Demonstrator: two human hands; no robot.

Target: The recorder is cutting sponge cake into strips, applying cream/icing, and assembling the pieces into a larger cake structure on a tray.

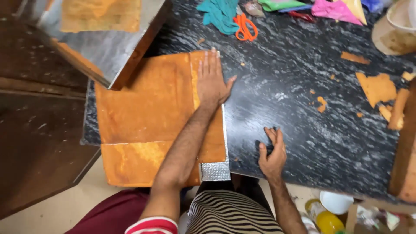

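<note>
Black marbled table (303,86), pale floor (52,216), dark wooden furniture (34,130) beside it.

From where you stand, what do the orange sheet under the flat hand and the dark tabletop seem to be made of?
The orange sheet looks like thin, matte card or paper backed with silver foil: an embossed, shiny strip shows along its right edge. The tabletop looks like polished dark stone, perhaps granite, with white veining and a soft gloss. The left hand presses the sheet flat.

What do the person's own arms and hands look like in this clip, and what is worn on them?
Both are bare: the left hand and right hand carry no gloves, rings, watch or bands that show. The forearms are uncovered. At the left upper arm a short sleeve with red and white stripes shows; no sleeve shows on the right arm.
</note>
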